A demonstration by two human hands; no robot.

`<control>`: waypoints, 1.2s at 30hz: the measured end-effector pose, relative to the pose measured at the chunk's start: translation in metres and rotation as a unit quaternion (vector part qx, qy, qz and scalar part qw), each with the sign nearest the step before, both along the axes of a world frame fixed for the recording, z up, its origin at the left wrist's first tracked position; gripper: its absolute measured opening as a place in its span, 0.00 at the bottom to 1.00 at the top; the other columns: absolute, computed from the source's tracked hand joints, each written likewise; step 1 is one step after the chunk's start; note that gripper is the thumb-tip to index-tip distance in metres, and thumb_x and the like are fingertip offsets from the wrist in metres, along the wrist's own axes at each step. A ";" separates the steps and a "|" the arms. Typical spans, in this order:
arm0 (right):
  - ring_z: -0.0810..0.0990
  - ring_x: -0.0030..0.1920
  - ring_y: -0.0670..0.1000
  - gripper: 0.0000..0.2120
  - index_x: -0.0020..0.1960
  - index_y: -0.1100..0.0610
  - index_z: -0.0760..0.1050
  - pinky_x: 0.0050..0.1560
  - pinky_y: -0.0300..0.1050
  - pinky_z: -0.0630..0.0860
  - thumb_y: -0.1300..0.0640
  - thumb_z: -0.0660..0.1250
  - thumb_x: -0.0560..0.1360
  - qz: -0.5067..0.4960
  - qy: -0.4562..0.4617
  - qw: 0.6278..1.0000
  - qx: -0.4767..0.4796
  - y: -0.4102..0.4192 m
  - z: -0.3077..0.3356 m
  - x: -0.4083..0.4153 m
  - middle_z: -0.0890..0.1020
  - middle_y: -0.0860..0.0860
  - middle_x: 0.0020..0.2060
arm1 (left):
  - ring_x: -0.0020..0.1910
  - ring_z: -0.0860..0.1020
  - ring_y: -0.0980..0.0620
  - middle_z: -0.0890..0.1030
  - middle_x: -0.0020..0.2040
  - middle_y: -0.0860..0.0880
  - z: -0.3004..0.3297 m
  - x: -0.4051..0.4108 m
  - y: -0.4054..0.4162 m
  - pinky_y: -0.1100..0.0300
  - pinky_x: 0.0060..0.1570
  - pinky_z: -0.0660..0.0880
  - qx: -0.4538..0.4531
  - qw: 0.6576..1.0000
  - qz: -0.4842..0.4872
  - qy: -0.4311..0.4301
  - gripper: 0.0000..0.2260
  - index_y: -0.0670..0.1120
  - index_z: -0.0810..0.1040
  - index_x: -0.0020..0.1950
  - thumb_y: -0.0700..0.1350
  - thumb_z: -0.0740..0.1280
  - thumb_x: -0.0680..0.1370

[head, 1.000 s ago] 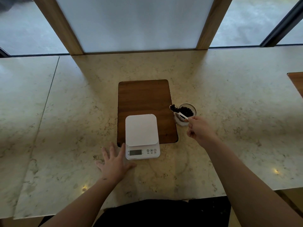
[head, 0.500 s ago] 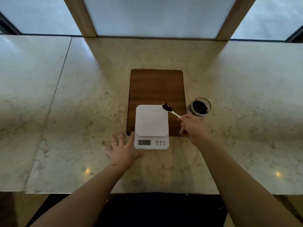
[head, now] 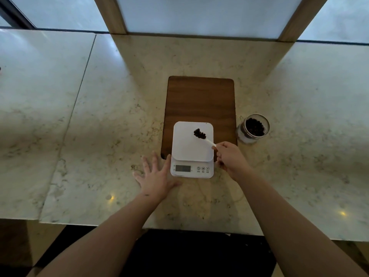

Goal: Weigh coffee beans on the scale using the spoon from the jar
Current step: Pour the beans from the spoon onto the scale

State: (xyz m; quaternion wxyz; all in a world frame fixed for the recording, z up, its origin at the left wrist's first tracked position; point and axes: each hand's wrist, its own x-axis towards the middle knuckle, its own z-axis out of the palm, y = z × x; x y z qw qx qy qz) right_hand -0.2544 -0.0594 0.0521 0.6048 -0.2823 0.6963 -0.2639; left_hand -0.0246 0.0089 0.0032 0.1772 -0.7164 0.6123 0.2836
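Observation:
A white digital scale sits at the near end of a brown wooden board. My right hand pinches the handle of a white spoon, whose bowl holds a heap of dark coffee beans over the scale's platform. Whether the beans touch the platform I cannot tell. A glass jar with more beans stands to the right of the board. My left hand lies flat on the counter, fingers spread, just left of the scale's display.
The marble counter runs wide on both sides, with a seam at the left. Wooden window posts rise behind it. The counter's front edge lies close below my arms.
My right hand has carried the loaded spoon leftward from the jar to a spot over the scale's platform. My left hand has stayed flat beside the scale.

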 end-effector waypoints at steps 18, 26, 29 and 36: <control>0.69 0.31 0.50 0.13 0.51 0.59 0.76 0.30 0.44 0.70 0.56 0.55 0.83 0.047 0.081 0.995 -0.020 0.001 -0.017 0.004 0.71 0.54 0.37 | 0.78 0.30 0.33 0.32 0.82 0.46 -0.005 0.001 0.002 0.19 0.69 0.45 -0.005 1.000 0.000 0.003 0.48 0.64 0.34 0.80 0.76 0.60 0.72; 0.74 0.37 0.51 0.11 0.52 0.58 0.75 0.31 0.43 0.71 0.56 0.56 0.83 0.080 0.153 0.983 -0.062 0.004 -0.023 0.006 0.77 0.53 0.40 | 0.78 0.28 0.34 0.31 0.82 0.46 -0.004 0.001 0.003 0.19 0.69 0.43 -0.006 1.000 0.010 0.019 0.47 0.64 0.36 0.81 0.78 0.57 0.71; 0.75 0.38 0.50 0.10 0.50 0.57 0.75 0.35 0.46 0.73 0.56 0.57 0.83 0.094 0.169 0.978 -0.081 0.005 -0.027 0.006 0.78 0.52 0.40 | 0.78 0.28 0.34 0.32 0.82 0.46 -0.005 0.002 0.004 0.19 0.69 0.42 -0.007 1.000 0.015 0.026 0.47 0.65 0.36 0.81 0.78 0.57 0.70; 0.75 0.38 0.47 0.11 0.49 0.54 0.76 0.35 0.43 0.70 0.56 0.56 0.84 0.140 0.239 0.952 -0.130 0.007 -0.029 0.005 0.79 0.49 0.39 | 0.77 0.27 0.35 0.30 0.82 0.46 -0.007 0.001 0.004 0.20 0.69 0.40 -0.005 0.999 0.019 0.028 0.48 0.65 0.36 0.81 0.79 0.56 0.70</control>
